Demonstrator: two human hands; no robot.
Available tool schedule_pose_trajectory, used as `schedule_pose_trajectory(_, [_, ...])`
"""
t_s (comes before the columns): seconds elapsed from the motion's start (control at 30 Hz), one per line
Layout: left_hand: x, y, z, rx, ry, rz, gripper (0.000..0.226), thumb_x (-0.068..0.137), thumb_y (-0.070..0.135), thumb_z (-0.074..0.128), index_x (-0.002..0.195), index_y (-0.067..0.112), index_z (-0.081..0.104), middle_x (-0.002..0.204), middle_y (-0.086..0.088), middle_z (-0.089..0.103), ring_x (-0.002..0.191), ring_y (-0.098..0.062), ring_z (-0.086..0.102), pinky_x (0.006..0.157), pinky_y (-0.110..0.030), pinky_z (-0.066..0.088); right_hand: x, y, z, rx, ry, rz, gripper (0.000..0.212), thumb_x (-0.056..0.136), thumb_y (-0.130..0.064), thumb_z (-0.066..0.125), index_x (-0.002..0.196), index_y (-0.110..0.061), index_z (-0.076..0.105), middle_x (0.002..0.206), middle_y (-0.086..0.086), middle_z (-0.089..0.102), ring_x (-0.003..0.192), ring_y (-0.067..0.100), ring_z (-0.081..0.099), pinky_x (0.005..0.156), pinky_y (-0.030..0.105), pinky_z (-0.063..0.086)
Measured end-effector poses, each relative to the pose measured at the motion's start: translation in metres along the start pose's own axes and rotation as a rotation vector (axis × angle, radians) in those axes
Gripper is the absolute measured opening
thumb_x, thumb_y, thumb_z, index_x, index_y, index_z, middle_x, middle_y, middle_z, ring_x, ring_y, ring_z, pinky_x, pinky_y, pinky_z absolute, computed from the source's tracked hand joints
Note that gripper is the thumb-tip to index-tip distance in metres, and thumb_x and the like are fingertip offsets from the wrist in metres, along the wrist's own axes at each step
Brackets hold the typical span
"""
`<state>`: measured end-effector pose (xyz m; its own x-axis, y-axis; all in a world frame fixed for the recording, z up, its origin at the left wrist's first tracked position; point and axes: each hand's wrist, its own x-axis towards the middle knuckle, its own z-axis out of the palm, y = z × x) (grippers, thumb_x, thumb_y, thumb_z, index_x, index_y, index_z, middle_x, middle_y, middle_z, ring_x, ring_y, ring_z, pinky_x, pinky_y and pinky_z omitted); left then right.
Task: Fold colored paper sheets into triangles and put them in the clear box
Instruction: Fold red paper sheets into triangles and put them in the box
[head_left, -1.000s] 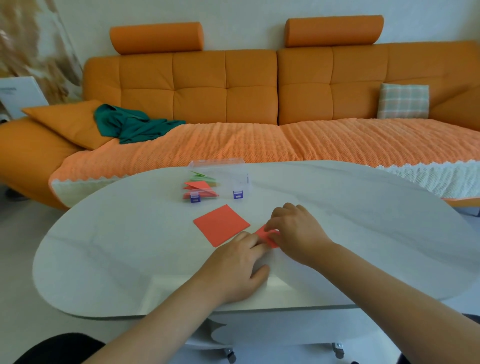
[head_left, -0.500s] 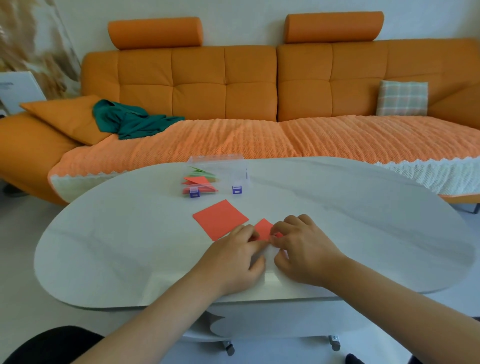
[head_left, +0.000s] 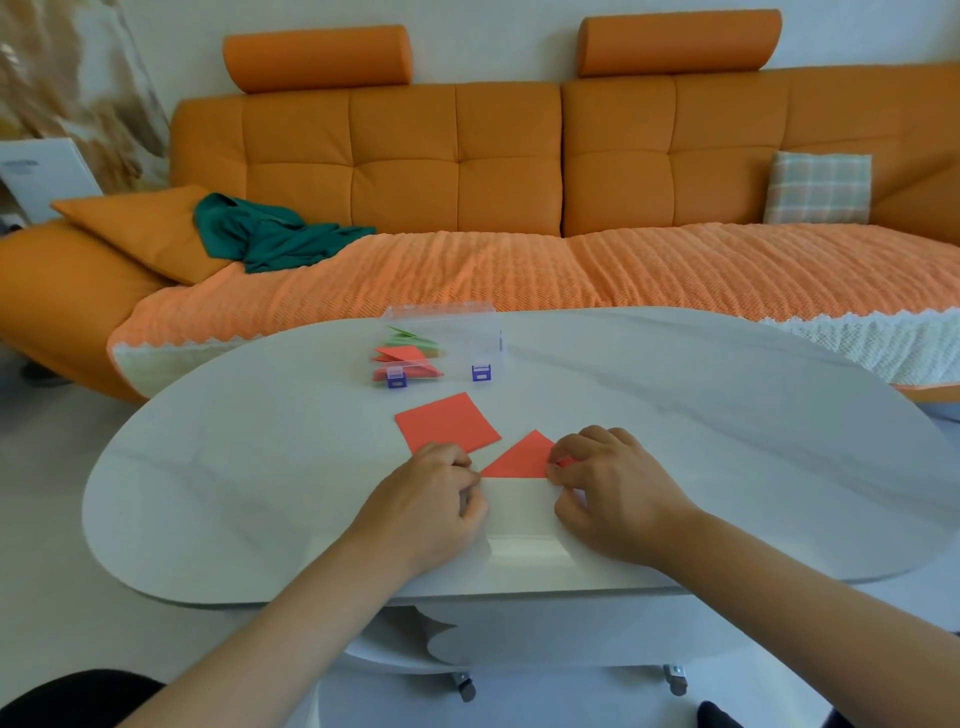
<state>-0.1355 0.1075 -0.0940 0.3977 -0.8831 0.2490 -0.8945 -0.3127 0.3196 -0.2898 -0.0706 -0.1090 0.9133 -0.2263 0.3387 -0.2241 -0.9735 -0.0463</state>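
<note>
A red paper folded into a triangle (head_left: 522, 457) lies flat on the white table (head_left: 727, 441) between my hands. My left hand (head_left: 431, 504) pinches its left corner with curled fingers. My right hand (head_left: 613, 488) pinches its right corner. Just beyond it lies a flat red square sheet (head_left: 447, 422), partly under my left knuckles. Farther back stands the clear box (head_left: 447, 338) with purple latches, holding several folded red and green triangles.
An orange sofa (head_left: 467, 166) runs behind the table, with a green cloth (head_left: 270, 234), an orange cushion and a checked pillow (head_left: 818, 187) on it. The table's front edge is just under my wrists.
My hands have slid apart along the folded edge, uncovering most of the red triangle. Earlier they were bunched over it with only a small corner showing.
</note>
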Motion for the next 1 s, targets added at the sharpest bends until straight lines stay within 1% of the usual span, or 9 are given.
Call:
schedule_pose_trajectory(0.07, [0.000,-0.001,0.001,-0.007,0.005,-0.022,0.034,0.096,0.025,0.048,0.115,0.015,0.075,0.117,0.008,0.064,0.109,-0.004,0.052,0.091,-0.016,0.043,0.000,0.000,0.000,0.015,-0.010,0.008,0.039,0.078,-0.031,0.039,0.079,-0.023,0.077,0.100,-0.008,0.070,0.082,0.020,0.060,0.073,0.033,0.049])
schedule_pose_trajectory(0.2, [0.000,-0.001,0.002,0.023,0.047,-0.029,0.042,0.088,0.036,0.036,0.074,0.013,0.069,0.101,-0.002,0.070,0.098,-0.015,0.060,0.087,-0.031,0.056,0.002,0.000,0.004,0.038,-0.017,0.017,0.040,0.078,-0.032,0.038,0.082,-0.023,0.077,0.104,-0.008,0.070,0.087,0.019,0.059,0.076,0.032,0.047])
schedule_pose_trajectory(0.27, [0.003,0.002,0.003,0.031,0.119,0.036,0.047,0.090,0.036,0.037,0.106,0.010,0.073,0.116,-0.003,0.068,0.111,-0.018,0.059,0.100,-0.022,0.047,0.007,-0.002,0.006,0.058,-0.023,0.021,0.040,0.078,-0.032,0.038,0.083,-0.023,0.076,0.106,-0.009,0.069,0.090,0.019,0.059,0.079,0.033,0.046])
schedule_pose_trajectory(0.33, [0.005,0.008,0.001,0.021,0.081,0.094,0.047,0.095,0.029,0.044,0.135,0.010,0.060,0.139,0.000,0.057,0.131,-0.014,0.046,0.109,-0.008,0.020,0.013,-0.007,0.008,0.074,-0.037,0.023,0.040,0.078,-0.032,0.037,0.086,-0.024,0.075,0.106,-0.009,0.067,0.092,0.020,0.058,0.080,0.034,0.044])
schedule_pose_trajectory(0.4, [0.008,0.011,0.009,-0.024,-0.008,0.164,0.044,0.099,0.026,0.048,0.140,0.013,0.055,0.145,0.004,0.051,0.136,-0.010,0.038,0.105,0.000,0.008,0.016,-0.011,0.011,0.092,-0.037,0.018,0.041,0.078,-0.032,0.038,0.093,-0.025,0.076,0.105,-0.008,0.067,0.092,0.021,0.059,0.080,0.034,0.045])
schedule_pose_trajectory(0.67, [0.012,0.006,0.021,-0.018,-0.081,0.168,0.047,0.097,0.049,0.045,0.135,0.024,0.057,0.135,0.014,0.048,0.126,-0.006,0.042,0.106,-0.025,0.038,0.016,-0.007,0.008,0.117,-0.107,0.012,0.047,0.082,-0.031,0.038,0.113,-0.028,0.074,0.123,-0.006,0.065,0.109,0.021,0.058,0.090,0.036,0.042])
schedule_pose_trajectory(0.73, [0.012,0.006,0.022,0.019,-0.092,0.172,0.052,0.094,0.055,0.041,0.133,0.024,0.057,0.134,0.013,0.047,0.126,-0.008,0.042,0.104,-0.028,0.040,0.015,-0.003,0.003,0.082,-0.136,0.020,0.055,0.083,-0.037,0.028,0.116,-0.033,0.073,0.132,-0.007,0.061,0.115,0.020,0.055,0.093,0.036,0.039])
schedule_pose_trajectory(0.83, [0.013,0.006,0.022,0.036,-0.096,0.170,0.048,0.097,0.053,0.045,0.133,0.024,0.056,0.137,0.013,0.045,0.128,-0.007,0.039,0.105,-0.027,0.039,0.011,0.009,-0.010,0.038,-0.150,0.094,0.040,0.092,-0.039,0.040,0.114,-0.036,0.073,0.140,-0.011,0.055,0.124,0.015,0.049,0.100,0.035,0.034])
schedule_pose_trajectory(1.0, [0.015,0.005,0.023,0.006,-0.080,0.181,0.043,0.097,0.047,0.050,0.132,0.023,0.058,0.136,0.014,0.047,0.130,-0.006,0.039,0.106,-0.024,0.036,0.002,0.023,-0.018,0.036,-0.127,0.198,0.033,0.093,-0.040,0.046,0.105,-0.036,0.076,0.133,-0.017,0.059,0.118,0.011,0.050,0.096,0.031,0.033])
